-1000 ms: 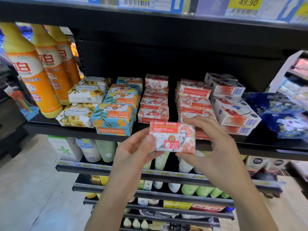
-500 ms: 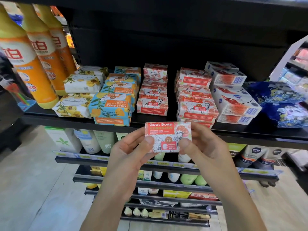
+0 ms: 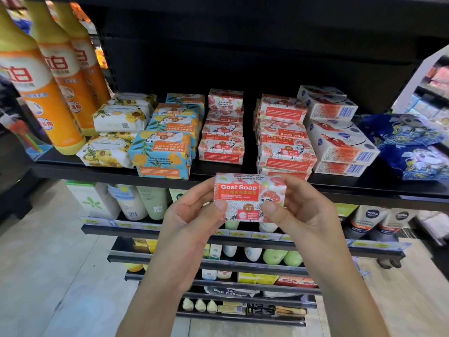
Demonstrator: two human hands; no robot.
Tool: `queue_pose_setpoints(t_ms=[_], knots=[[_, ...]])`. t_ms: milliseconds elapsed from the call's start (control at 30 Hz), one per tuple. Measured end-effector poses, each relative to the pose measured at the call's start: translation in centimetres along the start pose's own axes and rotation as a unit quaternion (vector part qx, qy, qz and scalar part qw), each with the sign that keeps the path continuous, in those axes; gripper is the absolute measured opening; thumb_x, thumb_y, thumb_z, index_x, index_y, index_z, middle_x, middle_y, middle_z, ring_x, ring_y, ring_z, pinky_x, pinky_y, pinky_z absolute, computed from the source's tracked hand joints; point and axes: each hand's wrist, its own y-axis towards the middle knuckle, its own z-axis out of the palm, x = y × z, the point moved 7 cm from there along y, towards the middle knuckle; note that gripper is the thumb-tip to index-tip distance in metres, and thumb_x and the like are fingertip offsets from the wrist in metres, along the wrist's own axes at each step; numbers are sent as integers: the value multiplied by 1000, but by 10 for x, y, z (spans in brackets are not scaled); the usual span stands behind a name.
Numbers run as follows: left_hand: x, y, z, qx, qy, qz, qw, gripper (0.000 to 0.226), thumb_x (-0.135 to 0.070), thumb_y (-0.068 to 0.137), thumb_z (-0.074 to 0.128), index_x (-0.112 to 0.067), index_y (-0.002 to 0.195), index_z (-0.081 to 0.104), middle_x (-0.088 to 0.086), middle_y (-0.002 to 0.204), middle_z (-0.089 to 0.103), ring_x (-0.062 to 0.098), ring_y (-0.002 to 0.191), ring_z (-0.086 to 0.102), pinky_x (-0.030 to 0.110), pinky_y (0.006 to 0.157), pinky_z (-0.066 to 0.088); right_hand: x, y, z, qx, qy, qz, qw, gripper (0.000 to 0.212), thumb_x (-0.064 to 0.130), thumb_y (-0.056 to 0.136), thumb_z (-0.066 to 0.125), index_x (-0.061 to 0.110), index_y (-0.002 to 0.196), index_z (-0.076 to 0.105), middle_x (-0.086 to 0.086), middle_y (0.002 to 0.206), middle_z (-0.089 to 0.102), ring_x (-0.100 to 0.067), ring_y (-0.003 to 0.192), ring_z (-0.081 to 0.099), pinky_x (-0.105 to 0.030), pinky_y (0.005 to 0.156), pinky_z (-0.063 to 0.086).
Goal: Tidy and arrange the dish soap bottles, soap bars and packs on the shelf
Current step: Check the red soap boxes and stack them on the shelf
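Shelf (image 3: 97, 172), bottles (image 3: 36, 81) cropped, left hand (image 3: 192, 222), right hand (image 3: 303, 215) covering soap box (image 3: 245, 198) ends

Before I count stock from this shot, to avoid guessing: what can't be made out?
Head view only.
Dish soap bottles: caps cut off by the top edge.
Right red soap stack: lowest bar partly hidden behind the held soap bar and right hand.
Held soap bar's small print: too small to read.
Price tags on the lower shelf: blurred.

The soap bar (image 3: 249, 198) has pulled back from the red stack (image 3: 286, 152) and levelled.
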Motion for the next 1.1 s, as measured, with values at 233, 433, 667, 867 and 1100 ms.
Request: queue_pose_setpoints(t_ms=[233, 433, 667, 867, 1100], knots=[[-2, -2, 0, -10, -6, -8, 1000, 42, -34, 92, 63, -13, 127, 70, 10, 126, 72, 25, 122, 66, 43, 106, 47, -3, 1, -2, 13, 9, -39, 999, 43, 12, 76, 77, 24, 116, 67, 9, 111, 76, -10, 108, 70, -20, 88, 54], [1, -2, 1, -16, 2, -40, 999, 48, -47, 81, 68, -11, 111, 78, 13, 119, 75, 27, 116, 70, 41, 100, 56, -7, 1, -3, 33, 7, -51, 998, 44, 5, 81, 76, 15, 123, 66, -5, 120, 73, -27, 121, 65, -41, 101, 53], [-1, -3, -3, -36, 13, -37, 999, 49, -32, 85, 69, -2, 124, 68, 14, 118, 75, 28, 114, 71, 46, 105, 52, -12, -1, 3, 55, 7, -13, 998, 51, 9, 82, 76, 16, 130, 62, -2, 127, 70, -22, 127, 61, -39, 105, 51], [-1, -4, -4, -39, 16, -34, 999, 51, -29, 84, 70, -3, 128, 66, 12, 117, 76, 25, 115, 71, 44, 104, 53, -26, -1, 1, 55, -26, 83, 995, 65, 63, 75, 74, 31, 131, 64, 5, 126, 71, -15, 118, 67, -35, 95, 57], [0, -6, -6, -44, 28, -25, 998, 53, -28, 82, 70, -7, 131, 65, 10, 118, 76, 23, 115, 71, 37, 98, 57, -29, -5, 1, 26, 8, 124, 992, 75, 70, 64, 79, 16, 116, 72, -9, 107, 75, -22, 85, 72, -35, 87, 59]])
